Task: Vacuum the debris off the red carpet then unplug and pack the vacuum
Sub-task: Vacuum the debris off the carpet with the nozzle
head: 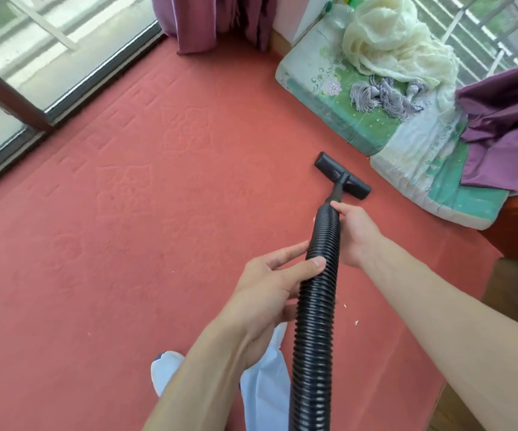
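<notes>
A black ribbed vacuum hose [315,321] runs from the bottom edge up the middle to a short tube and a flat black floor nozzle [342,175], which rests on the red carpet [121,231]. My right hand [355,231] grips the hose near its upper end, just behind the nozzle tube. My left hand [270,290] holds the hose lower down, thumb across the ribs. A few small white scraps of debris [356,322] lie on the carpet beside the hose. The vacuum body and plug are out of view.
Green floral cushions [373,126] with a cream cloth [388,42] and purple fabric [506,135] lie right of the nozzle. Sliding glass doors [49,73] line the left edge. Purple curtains [217,20] hang at the back. My feet in white covers [264,384] stand below.
</notes>
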Tool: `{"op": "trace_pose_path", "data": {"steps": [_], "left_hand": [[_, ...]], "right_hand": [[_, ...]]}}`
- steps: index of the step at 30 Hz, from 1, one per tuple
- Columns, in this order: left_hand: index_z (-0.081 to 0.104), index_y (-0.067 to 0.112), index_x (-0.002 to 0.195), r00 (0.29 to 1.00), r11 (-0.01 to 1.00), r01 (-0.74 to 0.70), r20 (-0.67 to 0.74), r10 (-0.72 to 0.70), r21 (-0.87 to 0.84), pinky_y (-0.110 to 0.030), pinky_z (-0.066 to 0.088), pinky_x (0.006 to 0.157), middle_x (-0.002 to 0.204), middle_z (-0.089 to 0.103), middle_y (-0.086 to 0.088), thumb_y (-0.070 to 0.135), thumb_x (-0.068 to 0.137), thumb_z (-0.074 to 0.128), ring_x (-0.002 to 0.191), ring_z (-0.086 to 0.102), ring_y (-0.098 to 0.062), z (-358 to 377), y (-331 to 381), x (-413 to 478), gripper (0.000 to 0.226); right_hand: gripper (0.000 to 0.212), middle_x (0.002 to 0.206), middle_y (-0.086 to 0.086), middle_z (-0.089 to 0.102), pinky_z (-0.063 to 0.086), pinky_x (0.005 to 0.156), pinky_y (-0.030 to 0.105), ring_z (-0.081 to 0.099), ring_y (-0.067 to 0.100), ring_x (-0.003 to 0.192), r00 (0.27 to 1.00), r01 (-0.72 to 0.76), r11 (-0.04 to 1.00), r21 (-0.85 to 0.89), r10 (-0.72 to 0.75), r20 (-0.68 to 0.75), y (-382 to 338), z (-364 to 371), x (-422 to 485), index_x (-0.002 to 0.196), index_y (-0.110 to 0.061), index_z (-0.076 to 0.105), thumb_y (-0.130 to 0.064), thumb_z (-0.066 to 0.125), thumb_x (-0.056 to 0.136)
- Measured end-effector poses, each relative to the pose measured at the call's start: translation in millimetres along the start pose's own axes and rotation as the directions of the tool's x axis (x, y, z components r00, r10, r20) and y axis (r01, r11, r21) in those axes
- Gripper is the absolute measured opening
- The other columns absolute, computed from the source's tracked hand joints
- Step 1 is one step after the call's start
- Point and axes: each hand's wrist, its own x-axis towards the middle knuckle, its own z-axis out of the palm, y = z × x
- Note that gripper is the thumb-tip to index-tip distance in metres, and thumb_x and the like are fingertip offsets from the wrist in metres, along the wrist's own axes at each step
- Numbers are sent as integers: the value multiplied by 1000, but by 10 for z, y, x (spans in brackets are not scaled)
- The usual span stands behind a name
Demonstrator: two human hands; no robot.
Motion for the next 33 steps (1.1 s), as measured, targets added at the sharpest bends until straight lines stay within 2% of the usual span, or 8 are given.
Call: {"op": "trace_pose_path", "data": {"steps": [3,6,10,13,17,20,23,33], "left_hand": [[62,17,129,996,996,-48,70,53,-70,-54,58,80,94,73,-21,18,82,80,77,70,-35,-327,155,-310,50],[55,11,130,983,989,-43,171,68,-145,-45,61,65,102,68,-29,19,79,79,72,70,-36,-687,324,-717,57],[54,12,124,938,978,-42,330,110,-205,-51,60,70,106,62,-32,15,77,84,77,69,-41,-1067,451,-1202,56],[56,14,117,918,965,-62,364,155,-255,-53,59,71,107,61,-33,12,79,83,79,69,-43,-1304,512,-1409,47],[58,16,118,954,929,-129,212,211,-347,-48,59,65,105,65,-32,12,75,84,74,70,-41,-1583,590,-1401,51],[55,10,129,980,931,-184,17,199,-317,-45,60,66,109,68,-33,14,83,76,74,69,-39,-1676,613,-1187,51],[58,9,130,974,934,-213,-143,178,-287,-41,60,68,112,69,-32,17,90,70,75,68,-37,-1655,582,-848,42],[61,24,122,930,861,-309,-317,184,-405,-63,52,93,90,73,-15,13,90,72,85,68,-33,-1459,644,135,35]], "right_hand": [[28,91,11,54,49,82,36,55,23,73,994,-17,1000,-18,19,111,74,284,-178,108,-6,51,-28,57,93],[29,87,12,55,49,89,40,56,25,76,968,-89,992,-84,106,228,175,597,-539,108,-5,49,-26,59,90],[29,100,13,51,52,63,34,54,22,69,961,-95,974,-208,144,236,334,1104,-1050,113,-7,53,-25,58,91],[28,97,12,52,54,63,32,54,21,67,935,-92,950,-298,186,302,422,1477,-1184,109,-6,55,-26,59,90],[27,81,10,55,43,86,37,53,22,78,939,-37,926,-375,161,305,475,1978,-887,104,-7,54,-28,61,88],[29,81,9,54,43,88,38,51,26,90,962,43,905,-423,77,263,447,2252,-495,106,-9,52,-29,62,88],[32,84,8,56,49,78,32,56,22,80,972,92,875,-475,25,235,348,2377,-116,112,-10,55,-31,63,89],[50,108,20,66,53,88,42,63,32,95,972,207,788,-580,-98,213,-157,2636,615,129,2,55,-32,60,93]]}}
